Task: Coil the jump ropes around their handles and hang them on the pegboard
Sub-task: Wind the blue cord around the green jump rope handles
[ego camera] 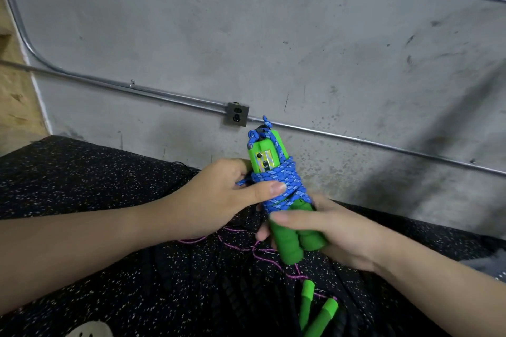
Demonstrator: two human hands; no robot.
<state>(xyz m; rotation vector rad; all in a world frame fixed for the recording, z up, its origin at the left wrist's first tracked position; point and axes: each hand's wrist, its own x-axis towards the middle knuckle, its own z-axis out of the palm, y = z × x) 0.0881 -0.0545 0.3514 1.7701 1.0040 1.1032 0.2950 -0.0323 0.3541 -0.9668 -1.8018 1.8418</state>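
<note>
Green foam handles (294, 238), two side by side, clamped in the right hand (332, 235), fingers curled round both. Blue braided rope (282, 186) wound in many turns about the upper half of the pair, held above the floor before the wall. Left hand (219, 194) pinching the wraps, thumb pressed flat on the coil, fingers curled behind, a short blue tail showing at the palm. Small counter window on one handle's head, digits too blurred to read; no brand or label legible anywhere.

Below, on the speckled black rubber floor (82, 227): a purple cord (262, 254) trailing loose, another pair of green handles (315, 309), dark ropes beside them. Grey concrete wall (246, 35) behind, with metal conduit (137, 87) and an outlet box (236, 114). No pegboard in view.

Likely risk: thumb lifted before the tail is tucked, wraps springing loose and slipping down the smooth foam.
</note>
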